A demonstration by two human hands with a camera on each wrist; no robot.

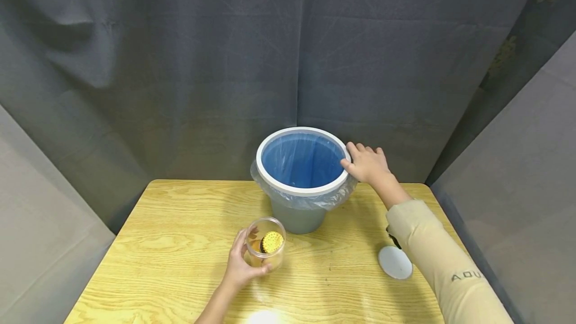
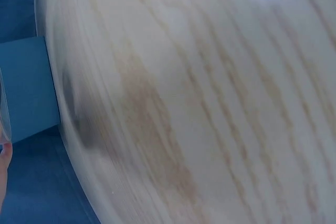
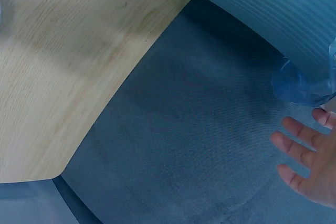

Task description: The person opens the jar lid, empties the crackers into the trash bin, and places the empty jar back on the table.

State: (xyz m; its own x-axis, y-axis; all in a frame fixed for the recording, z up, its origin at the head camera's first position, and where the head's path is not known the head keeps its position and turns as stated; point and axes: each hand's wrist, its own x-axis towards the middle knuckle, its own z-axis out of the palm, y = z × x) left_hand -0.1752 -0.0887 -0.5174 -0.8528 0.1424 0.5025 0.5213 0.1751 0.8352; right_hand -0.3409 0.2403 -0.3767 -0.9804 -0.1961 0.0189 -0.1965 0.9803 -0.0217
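Note:
Near the front middle of the table, my left hand [image 1: 240, 265] grips a clear plastic jar [image 1: 276, 260] from its left side, thumb in front. The jar is uncovered, and inside lies a round yellow knobbly piece [image 1: 272, 241] with a dark edge; its kind is unclear. At the back stands a trash bin [image 1: 299, 220] with a white rim [image 1: 294, 190] and a clear liner [image 1: 263, 180] folded over it. My right hand [image 1: 368, 163] is at the rim's right side, thumb toward the rim. In the right wrist view, its fingers [image 3: 296, 149] are spread and loosely extended.
A round white lid [image 1: 395, 262] lies on the right of the wooden table [image 1: 171, 254], beneath my right forearm. Dark grey curtain [image 1: 202, 74] hangs behind the table. Pale panels [image 1: 40, 214] stand on both sides.

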